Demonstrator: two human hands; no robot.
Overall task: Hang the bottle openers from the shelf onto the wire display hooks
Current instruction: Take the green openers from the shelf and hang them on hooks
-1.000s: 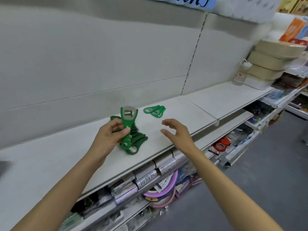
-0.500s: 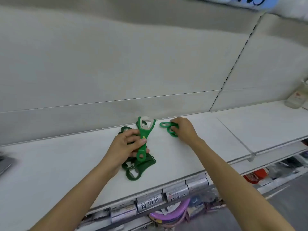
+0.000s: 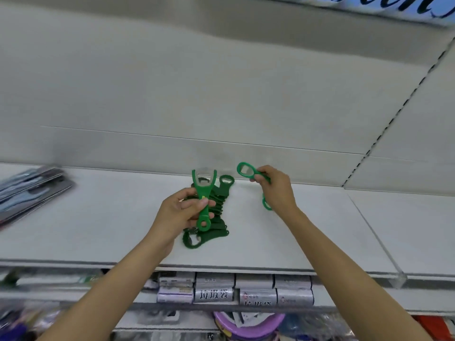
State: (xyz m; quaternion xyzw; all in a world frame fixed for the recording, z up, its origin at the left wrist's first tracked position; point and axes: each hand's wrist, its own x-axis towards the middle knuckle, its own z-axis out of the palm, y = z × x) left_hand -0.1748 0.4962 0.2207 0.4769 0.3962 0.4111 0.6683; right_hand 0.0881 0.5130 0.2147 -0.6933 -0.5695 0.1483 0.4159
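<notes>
My left hand grips a bright green bottle opener upright by its handle, metal head up. Under and behind it a pile of dark green bottle openers lies on the white shelf. My right hand holds a bright green opener lifted off the shelf, ring head pointing left. A green loop shows below that hand; whether it is held or lies on the shelf is unclear. No wire hooks are visible.
Flat packaged goods lie blurred at the shelf's left end. Below the shelf edge sit rolls of silver bags and a purple plastic item. A blank white back panel rises behind the shelf.
My right hand has lifted an opener off the shelf after reaching the small group there. The view has swung left and closer. My left hand keeps its opener upright.
</notes>
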